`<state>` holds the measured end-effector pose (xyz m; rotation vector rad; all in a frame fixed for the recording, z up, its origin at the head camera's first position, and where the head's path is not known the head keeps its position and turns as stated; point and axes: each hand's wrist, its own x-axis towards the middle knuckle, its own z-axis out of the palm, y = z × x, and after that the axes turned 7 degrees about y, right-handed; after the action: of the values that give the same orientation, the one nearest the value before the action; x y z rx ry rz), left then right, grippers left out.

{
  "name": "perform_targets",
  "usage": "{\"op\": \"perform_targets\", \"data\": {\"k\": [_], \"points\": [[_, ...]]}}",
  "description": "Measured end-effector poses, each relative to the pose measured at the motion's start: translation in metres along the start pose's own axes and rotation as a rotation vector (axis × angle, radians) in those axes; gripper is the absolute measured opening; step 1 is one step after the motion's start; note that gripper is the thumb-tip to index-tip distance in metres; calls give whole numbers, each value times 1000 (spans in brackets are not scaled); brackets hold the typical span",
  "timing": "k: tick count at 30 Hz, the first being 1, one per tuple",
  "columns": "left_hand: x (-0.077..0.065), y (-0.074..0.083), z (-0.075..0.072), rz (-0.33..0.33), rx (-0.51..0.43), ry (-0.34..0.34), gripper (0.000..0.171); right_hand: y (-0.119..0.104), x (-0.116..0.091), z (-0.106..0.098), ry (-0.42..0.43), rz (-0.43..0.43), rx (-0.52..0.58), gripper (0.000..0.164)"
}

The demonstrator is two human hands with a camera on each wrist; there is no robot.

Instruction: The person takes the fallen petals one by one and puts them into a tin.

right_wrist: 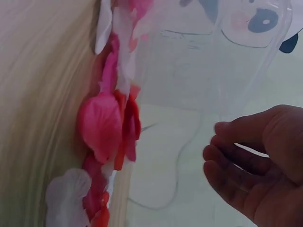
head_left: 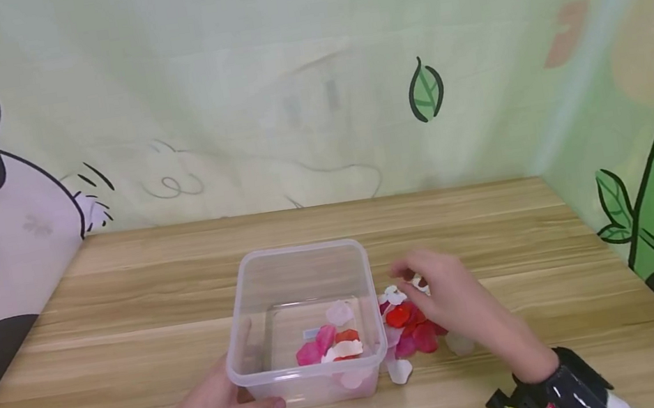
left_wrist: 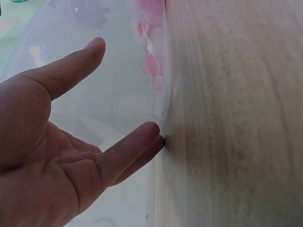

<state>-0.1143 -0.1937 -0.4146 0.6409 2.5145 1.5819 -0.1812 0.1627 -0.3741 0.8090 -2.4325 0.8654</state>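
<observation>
A clear plastic box [head_left: 310, 380] stands on the table with several petals [head_left: 325, 339] inside, pink, white and red. My left hand [head_left: 220, 403] rests on its left side, the thumb along the front corner. In the left wrist view, the thumb and fingers [left_wrist: 128, 153] are straight and spread against the clear wall. My right hand [head_left: 451, 291] hovers over a petal pile [head_left: 412, 332] just right of the box. Its fingers are loosely curled, and the right wrist view shows nothing between the fingertips [right_wrist: 221, 128].
Loose pale petals lie at the pile's edges, one white petal [head_left: 399, 371] near the box's front right corner. The wooden table [head_left: 144, 295] meets a printed cloth backdrop [head_left: 213, 122] behind. A black wrist device [head_left: 567, 390] is strapped on the right forearm.
</observation>
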Motion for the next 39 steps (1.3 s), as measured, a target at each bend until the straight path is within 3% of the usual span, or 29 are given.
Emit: {"op": "perform_targets", "data": {"k": [5, 8, 14, 23, 32, 39], "points": [[-1, 1, 0, -3, 15, 0, 92, 6, -1, 2, -210, 128, -46, 19], [-1, 2, 0, -1, 23, 0, 89, 7, -2, 2, -302, 115, -45, 17], [-2, 3, -1, -15, 49, 0, 79, 8, -5, 6, -397, 71, -17, 16], [-1, 1, -1, -11, 17, -10, 94, 8, -7, 12, -439, 59, -58, 15], [-1, 0, -1, 8, -9, -4, 96, 12, -10, 19, -445, 19, -104, 12], [-2, 0, -1, 18, 10, -4, 104, 15, -10, 22, -449, 34, -90, 15]]}}
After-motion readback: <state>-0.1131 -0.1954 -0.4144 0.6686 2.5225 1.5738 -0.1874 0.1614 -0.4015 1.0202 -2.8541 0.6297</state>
